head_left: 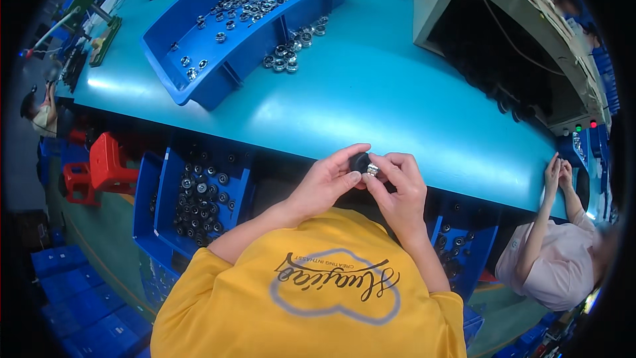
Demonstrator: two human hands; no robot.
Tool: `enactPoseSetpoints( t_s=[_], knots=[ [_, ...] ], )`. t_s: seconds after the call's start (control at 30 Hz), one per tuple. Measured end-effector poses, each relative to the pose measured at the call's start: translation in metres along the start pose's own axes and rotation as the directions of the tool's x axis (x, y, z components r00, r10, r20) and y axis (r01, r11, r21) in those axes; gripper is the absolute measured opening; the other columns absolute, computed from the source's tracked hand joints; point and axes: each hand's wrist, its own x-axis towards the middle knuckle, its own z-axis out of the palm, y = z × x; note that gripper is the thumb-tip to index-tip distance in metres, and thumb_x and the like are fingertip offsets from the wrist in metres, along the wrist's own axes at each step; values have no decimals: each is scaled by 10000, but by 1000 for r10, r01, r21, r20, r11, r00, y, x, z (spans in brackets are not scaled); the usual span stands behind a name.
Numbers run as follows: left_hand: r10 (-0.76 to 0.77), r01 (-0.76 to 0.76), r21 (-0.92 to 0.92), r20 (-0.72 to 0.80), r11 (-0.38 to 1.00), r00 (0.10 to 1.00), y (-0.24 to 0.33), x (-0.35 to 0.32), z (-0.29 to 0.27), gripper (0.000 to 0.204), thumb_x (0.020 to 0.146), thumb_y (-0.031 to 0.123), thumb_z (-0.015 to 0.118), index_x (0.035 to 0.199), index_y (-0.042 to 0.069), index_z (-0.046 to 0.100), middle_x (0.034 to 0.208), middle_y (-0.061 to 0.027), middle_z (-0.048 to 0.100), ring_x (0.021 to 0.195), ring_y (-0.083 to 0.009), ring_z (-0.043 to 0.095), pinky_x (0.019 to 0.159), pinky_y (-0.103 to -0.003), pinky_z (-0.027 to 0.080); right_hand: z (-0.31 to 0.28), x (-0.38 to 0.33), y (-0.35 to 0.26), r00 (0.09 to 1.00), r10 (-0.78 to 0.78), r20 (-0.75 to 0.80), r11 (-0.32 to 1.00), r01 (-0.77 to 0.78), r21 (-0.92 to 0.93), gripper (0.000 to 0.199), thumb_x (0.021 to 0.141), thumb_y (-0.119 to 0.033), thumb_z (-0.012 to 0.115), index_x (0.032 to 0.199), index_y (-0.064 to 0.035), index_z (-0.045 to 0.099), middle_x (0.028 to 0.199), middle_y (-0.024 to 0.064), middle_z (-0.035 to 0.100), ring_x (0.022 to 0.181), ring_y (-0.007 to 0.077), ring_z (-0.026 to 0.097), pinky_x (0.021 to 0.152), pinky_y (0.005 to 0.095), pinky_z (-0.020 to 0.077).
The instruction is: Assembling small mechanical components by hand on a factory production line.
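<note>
The person wears a bright yellow short-sleeved T-shirt, its sleeves ending above the elbows and leaving both forearms bare. Across the cloth runs dark cursive lettering with a line of small print under it, ringed by a grey, cloud-shaped outline. Neither the left hand [324,182] nor the right hand [397,189] wears a glove, and both wrists are bare.

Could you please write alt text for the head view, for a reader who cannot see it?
A person's left hand and right hand together hold a small black round part and a small silver ring at the edge of a teal table. A blue tray of silver rings sits farther back.
</note>
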Motion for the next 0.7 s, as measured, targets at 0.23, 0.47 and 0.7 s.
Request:
enactPoseSetpoints(
  t_s=[0.23, 0.47, 0.7],
  knots=[
    [-27, 27, -14, 10, 1000, 1000, -3, -3, -1, 563, 1090, 151, 586, 1598, 29, 377, 1358, -114, 638, 1231, -164, 617, 1062, -330, 509, 7, -3, 0, 1000, -9, -27, 999, 10, 50, 327, 783, 17, 850, 1070, -31, 700, 1003, 103, 669, 750, 175, 712, 648, 293, 610],
    [-5, 5, -8, -45, 1000, 999, -2, -2, 12, 445, 1079, 149, 610, 1482, 14, 477, 1214, -72, 652, 1128, -147, 635, 989, -319, 544, 10, -8, -10, 999, -32, -16, 998, 31, -45, 334, 790, 55, 826, 1083, -37, 695, 1009, 98, 659, 770, 176, 698, 660, 281, 615],
    [50, -48, 42, -60, 998, 997, -7, -7, 3, 435, 1061, 164, 648, 1455, 33, 521, 1156, -58, 671, 985, -107, 632, 852, -277, 558, 4, -17, 6, 944, 279, 175, 782, -329, 529, 459, 899, -1, 789, 1336, -11, 650, 1252, 100, 575, 1022, 128, 615, 813, 261, 583]
  ],
)
